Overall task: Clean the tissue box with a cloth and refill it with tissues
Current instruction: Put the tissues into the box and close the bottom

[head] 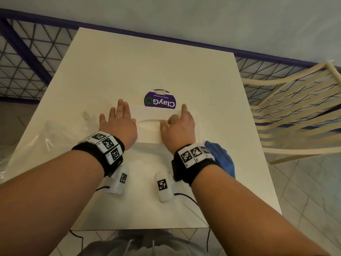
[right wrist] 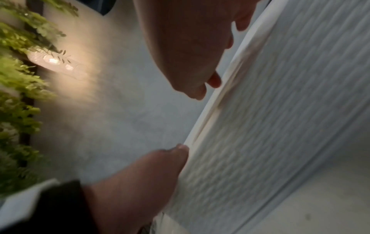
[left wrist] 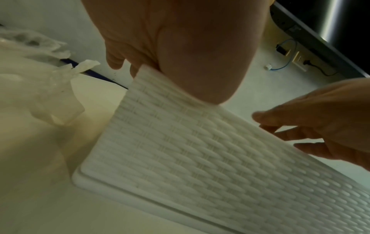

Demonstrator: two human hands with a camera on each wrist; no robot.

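A white tissue box [head: 151, 112] with a woven pattern and an oval slot on top lies in the middle of the white table [head: 147, 61]. My left hand [head: 118, 122] rests on its left end with the fingers stretched out; in the left wrist view the palm [left wrist: 180, 47] presses on the box [left wrist: 200, 158]. My right hand [head: 179, 124] lies on the right half of the top, index finger straight, the others bent beside the slot. Its fingertips [right wrist: 214, 80] touch the rim of the box [right wrist: 280, 126]. A blue cloth [head: 223, 157] lies by my right wrist.
Crumpled clear plastic wrap [head: 36, 145] lies on the table's left side. A purple round sticker [head: 160, 102] is on the table just behind the box. Two small white tagged devices [head: 163, 185] with cables lie near the front edge. A cream slatted chair [head: 295, 108] stands at the right.
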